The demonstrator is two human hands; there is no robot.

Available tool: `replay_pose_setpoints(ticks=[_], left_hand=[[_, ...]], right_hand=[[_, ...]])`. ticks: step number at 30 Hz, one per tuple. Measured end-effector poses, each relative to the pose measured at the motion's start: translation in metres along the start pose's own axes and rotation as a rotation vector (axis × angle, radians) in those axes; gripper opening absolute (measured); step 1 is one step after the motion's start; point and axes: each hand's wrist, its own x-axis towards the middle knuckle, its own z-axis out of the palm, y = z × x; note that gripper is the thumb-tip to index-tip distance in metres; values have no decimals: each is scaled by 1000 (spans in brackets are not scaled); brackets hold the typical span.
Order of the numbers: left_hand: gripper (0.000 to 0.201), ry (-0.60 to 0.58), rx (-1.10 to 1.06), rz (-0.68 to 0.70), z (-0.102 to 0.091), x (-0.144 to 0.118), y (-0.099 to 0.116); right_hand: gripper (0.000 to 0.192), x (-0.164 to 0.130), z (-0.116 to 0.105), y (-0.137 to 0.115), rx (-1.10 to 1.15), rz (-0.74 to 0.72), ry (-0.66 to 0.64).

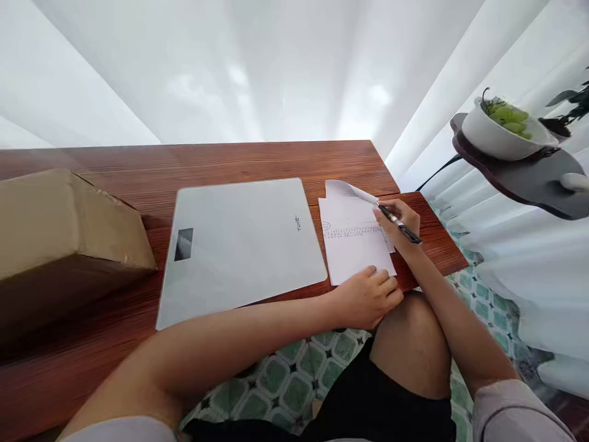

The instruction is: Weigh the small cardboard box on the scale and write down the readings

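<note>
White sheets of paper (pixel 356 252) lie near the right end of the table, with rows of small handwriting across the middle and a curled top edge. My right hand (pixel 401 222) is closed round a dark pen (pixel 399 224) at the sheets' upper right. Its fingertips touch the paper there; the pen slants, its clip end toward my wrist. At the lower edge of the paper, my left hand (pixel 370 296) is closed, its bent fingers pressing on the bottom right part; its thumb is hidden.
A closed silver laptop (pixel 243 245) lies left of the paper on the wooden table (pixel 257 159). A cardboard box (pixel 78 233) stands at the far left. On the right, a dark wavy-edged shelf (pixel 538 184) bears a white bowl (pixel 504 138) of green fruit. White curtains (pixel 276 73) hang behind.
</note>
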Motion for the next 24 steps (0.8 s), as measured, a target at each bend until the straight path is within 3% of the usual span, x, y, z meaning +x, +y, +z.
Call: replay_pose_setpoints(ticks=[11, 24], left_hand=[[23, -40, 9, 3, -8, 0, -2], [29, -44, 55, 17, -8, -2, -1]], right_hand=[[25, 11, 1, 2, -74, 188, -115], [24, 17, 6, 3, -417, 86, -271]])
